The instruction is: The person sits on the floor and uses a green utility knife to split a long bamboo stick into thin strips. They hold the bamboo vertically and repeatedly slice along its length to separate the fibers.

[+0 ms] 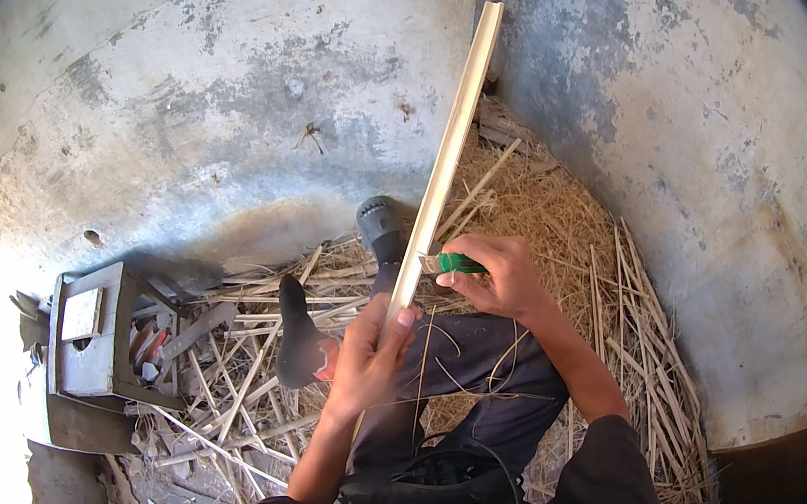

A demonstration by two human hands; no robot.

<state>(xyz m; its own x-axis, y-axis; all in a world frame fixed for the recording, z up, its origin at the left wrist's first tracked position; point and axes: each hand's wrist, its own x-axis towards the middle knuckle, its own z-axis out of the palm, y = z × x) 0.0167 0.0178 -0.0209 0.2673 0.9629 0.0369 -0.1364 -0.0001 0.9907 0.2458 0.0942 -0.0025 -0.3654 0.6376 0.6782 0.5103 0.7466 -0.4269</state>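
Left hand (369, 354) was closed around the lower part of a long pale cane strip (447, 162), which rose toward the wall corner. Right hand (501, 276), just right of the strip, gripped a green-handled knife (452, 263) against it. Straw pile (548, 219) lay behind the strip; grey box (91, 335) sat well left.

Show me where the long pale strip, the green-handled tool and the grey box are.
long pale strip (454, 127), head view, middle of its upper length.
green-handled tool (461, 262), head view, on the green handle.
grey box (92, 330), head view, on its top face.
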